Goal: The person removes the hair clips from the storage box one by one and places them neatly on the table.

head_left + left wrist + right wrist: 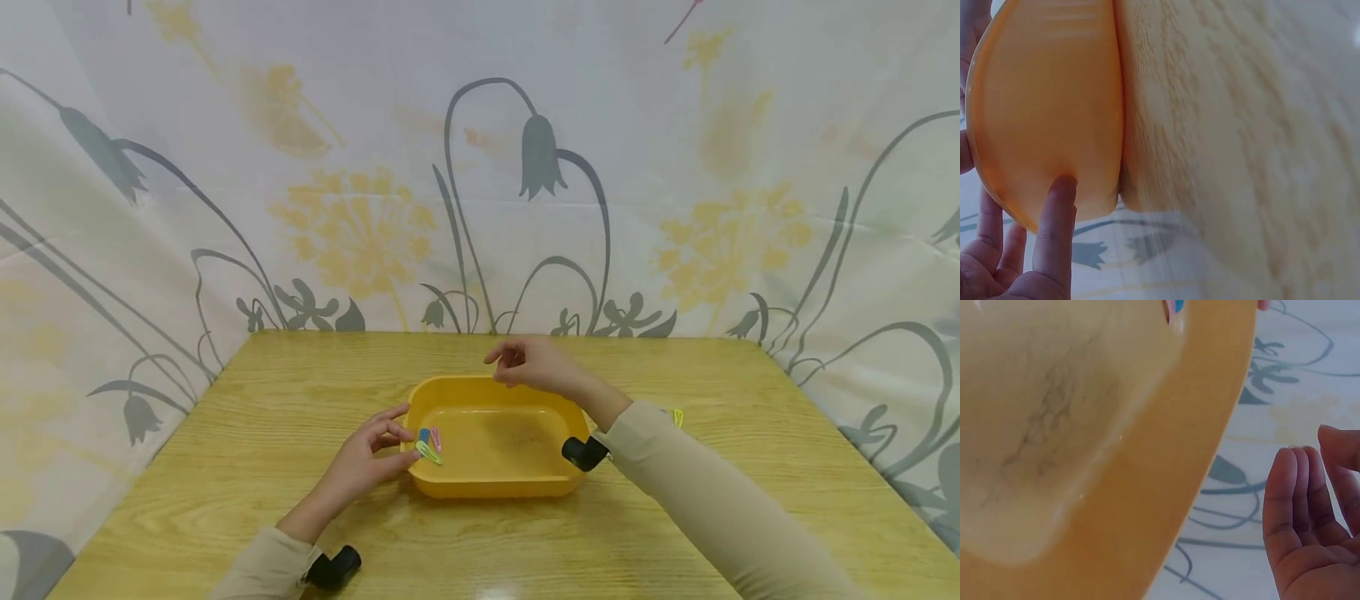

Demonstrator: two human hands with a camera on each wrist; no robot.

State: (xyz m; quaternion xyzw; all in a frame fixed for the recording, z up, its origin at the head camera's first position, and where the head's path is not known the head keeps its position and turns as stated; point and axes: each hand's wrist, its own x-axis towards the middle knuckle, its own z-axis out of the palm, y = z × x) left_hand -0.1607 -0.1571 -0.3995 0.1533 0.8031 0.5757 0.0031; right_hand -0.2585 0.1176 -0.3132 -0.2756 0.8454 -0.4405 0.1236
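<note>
Head view: left hand (369, 454) is pressing relaxed fingers against the light, rigid yellow tub (497, 492), best gripped at its rim, while right hand (534, 364) is hovering loosely curled, empty.

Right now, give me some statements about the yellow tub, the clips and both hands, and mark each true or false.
1. The yellow plastic tub sits on the wooden table. True.
2. The coloured hair clips lie at the tub's right end. False: at its left end.
3. The right hand holds a clip. False: it hovers empty over the far rim.
4. The left hand touches the tub's left end. True.
</note>
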